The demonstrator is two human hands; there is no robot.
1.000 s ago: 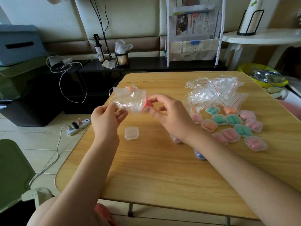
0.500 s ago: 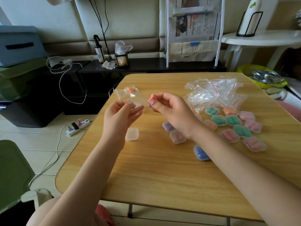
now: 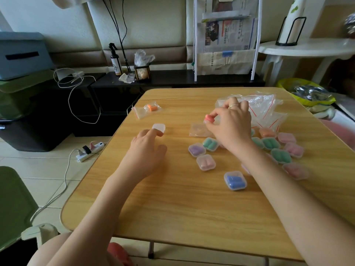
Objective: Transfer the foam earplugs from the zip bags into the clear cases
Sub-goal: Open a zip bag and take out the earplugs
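The right hand (image 3: 231,124) pinches pink earplugs (image 3: 209,118) above the table (image 3: 172,198). The left hand (image 3: 146,148), fingers loose, touches the empty clear case (image 3: 158,128), which sits to the left. I think she should hold the case steady, open its lid, then press the plugs in gently. 1 bag of orange plugs (image 3: 148,110) waits at the far left.

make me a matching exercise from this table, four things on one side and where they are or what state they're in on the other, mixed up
Things
1. pink earplugs
2. empty clear case
3. zip bag with orange earplugs
4. blue earplugs

Places or states
A. in a closed case, nearest the person
B. far left of the table, untouched
C. pinched in the right hand
D. at the left hand's fingertips

Pairs: 1-C, 2-D, 3-B, 4-A
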